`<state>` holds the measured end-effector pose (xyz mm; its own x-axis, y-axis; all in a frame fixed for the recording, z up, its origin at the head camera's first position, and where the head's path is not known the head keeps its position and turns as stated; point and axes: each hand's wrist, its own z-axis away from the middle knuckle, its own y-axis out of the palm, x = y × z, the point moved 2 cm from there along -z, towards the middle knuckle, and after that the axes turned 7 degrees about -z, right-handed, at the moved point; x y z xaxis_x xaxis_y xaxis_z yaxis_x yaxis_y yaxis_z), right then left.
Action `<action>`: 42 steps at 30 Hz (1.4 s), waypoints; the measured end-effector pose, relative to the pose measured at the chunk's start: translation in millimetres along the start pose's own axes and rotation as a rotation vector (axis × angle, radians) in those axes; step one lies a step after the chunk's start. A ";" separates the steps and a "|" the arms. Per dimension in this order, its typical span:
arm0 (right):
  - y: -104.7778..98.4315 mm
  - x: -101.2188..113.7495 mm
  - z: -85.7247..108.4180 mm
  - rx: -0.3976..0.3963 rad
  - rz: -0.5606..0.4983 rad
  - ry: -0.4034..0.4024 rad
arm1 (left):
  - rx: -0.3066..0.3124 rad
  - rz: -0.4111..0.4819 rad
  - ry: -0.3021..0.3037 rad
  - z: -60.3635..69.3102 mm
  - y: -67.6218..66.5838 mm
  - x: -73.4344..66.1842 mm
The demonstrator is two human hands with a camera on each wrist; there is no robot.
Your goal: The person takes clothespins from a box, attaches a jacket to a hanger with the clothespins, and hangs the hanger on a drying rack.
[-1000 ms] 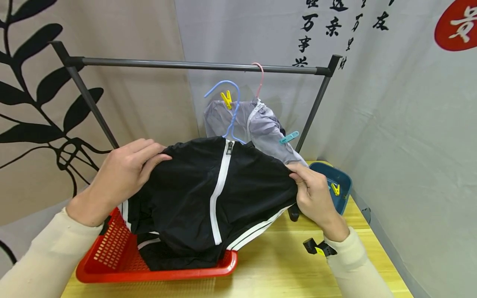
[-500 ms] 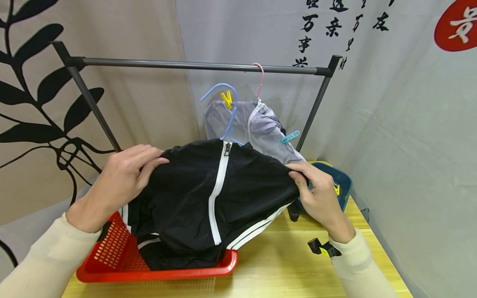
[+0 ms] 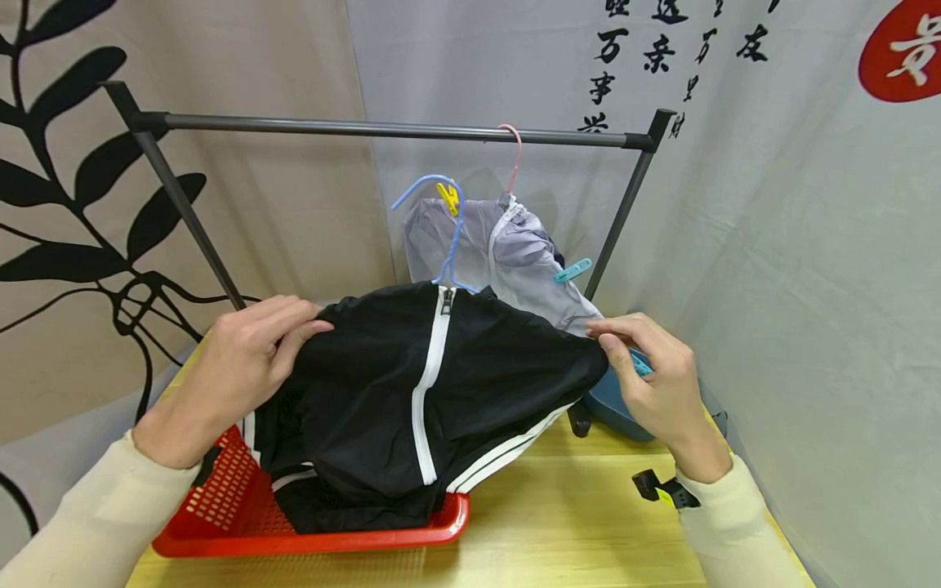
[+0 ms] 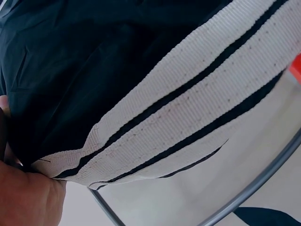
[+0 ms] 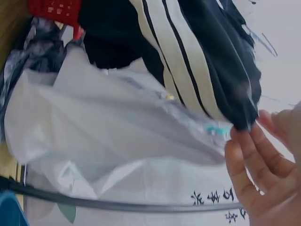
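A black cloth jacket (image 3: 367, 376) is pinched by the left hand (image 3: 250, 355) and right hand (image 3: 656, 380); a blue, maybe plastic box (image 3: 613, 408) is partly blocked.

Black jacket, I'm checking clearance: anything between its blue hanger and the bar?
Nothing visible: above the black jacket, the blue hanger has an open gap to the bar; the grey garment hangs behind the hanger.

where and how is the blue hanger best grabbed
The blue hanger is probably best pinched by its upright stem, just below the curved hook, from above and the near side. Hook and stem stick up past the top of the black jacket, which hides most of the rest, and the gray garment hangs behind, leaving less room there.
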<state>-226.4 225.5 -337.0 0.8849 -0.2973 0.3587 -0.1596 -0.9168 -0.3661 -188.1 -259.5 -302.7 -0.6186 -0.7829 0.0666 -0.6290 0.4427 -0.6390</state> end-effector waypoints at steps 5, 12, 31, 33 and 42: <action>-20.6 -12.3 -1.1 -0.086 -0.007 0.071 | 0.000 -0.007 -0.005 3.0 1.3 0.9; -48.3 -40.2 5.4 -0.042 0.118 0.226 | -0.011 -0.019 -0.016 7.2 2.1 0.8; -68.7 -158.4 37.7 0.521 0.370 0.638 | -0.028 0.021 -0.026 14.7 3.8 0.5; -66.3 -168.9 38.7 0.568 0.369 0.655 | -0.025 0.024 -0.028 15.3 3.6 0.5; -61.8 -204.6 43.5 0.736 0.376 0.726 | -0.009 0.030 -0.025 16.4 3.0 -1.3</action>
<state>-378.5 354.6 -425.1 0.3278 -0.8315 0.4485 0.1483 -0.4235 -0.8937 -181.4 -264.3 -317.3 -0.6253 -0.7799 0.0286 -0.6148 0.4697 -0.6336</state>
